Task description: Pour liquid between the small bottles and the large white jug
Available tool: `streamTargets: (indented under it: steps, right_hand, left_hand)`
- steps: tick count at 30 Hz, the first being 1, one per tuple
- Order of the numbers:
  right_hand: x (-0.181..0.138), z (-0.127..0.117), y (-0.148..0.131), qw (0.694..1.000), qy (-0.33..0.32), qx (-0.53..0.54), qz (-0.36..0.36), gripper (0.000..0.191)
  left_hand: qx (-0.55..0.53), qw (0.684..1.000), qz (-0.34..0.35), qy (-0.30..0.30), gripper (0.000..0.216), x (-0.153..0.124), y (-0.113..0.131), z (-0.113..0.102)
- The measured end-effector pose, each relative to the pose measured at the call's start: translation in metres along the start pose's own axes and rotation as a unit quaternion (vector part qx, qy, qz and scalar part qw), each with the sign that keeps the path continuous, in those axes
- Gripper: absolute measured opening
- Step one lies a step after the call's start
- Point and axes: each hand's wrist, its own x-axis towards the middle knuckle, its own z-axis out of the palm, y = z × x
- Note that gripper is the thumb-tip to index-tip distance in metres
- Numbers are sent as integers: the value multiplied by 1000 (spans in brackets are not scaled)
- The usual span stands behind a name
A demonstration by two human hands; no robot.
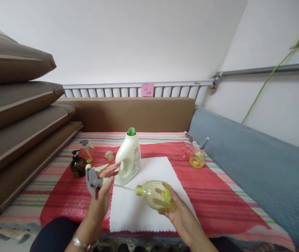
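Observation:
My left hand (104,189) grips a grey and cream trigger sprayer head (93,177) by its collar. From the collar a thin dip tube (124,187) runs right to the mouth of a clear yellow-green bottle (151,193); whether its tip is inside I cannot tell. The bottle lies tilted on its side in the air, its neck toward the left. Fingers of my right hand (177,210) are wrapped round its base. Just behind stands a white detergent jug (128,159) with a green spout and no cap on it.
A white cloth (128,217) lies on the red striped cover (225,196). At left are a brown pump bottle (77,165), an orange-tinted spray bottle (86,151) and a cream cap (109,155). Pink (187,149) and yellow (198,158) spray bottles stand at right. Brown cushions (15,94) are stacked left.

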Motion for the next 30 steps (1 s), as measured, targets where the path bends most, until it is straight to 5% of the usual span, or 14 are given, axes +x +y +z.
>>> streamTargets:
  steps: [3, 9, 22, 30]
  right_hand:
    - [-13, 31, 1, 1000, -19, 12, -6, 63]
    - [-33, 66, 0, 998, -34, 32, -35, 70]
    - [-42, 74, -3, 994, 4, 10, -113, 60]
    - [-32, 62, 10, 996, -34, 31, -72, 64]
  left_hand:
    - [-26, 996, -15, -78, 35, -16, -9, 7]
    - [-75, 992, -38, -95, 45, -28, -11, 7]
    - [-60, 996, -11, -70, 49, -24, 13, 10]
    - [-94, 982, -105, -126, 59, -16, 26, 2]
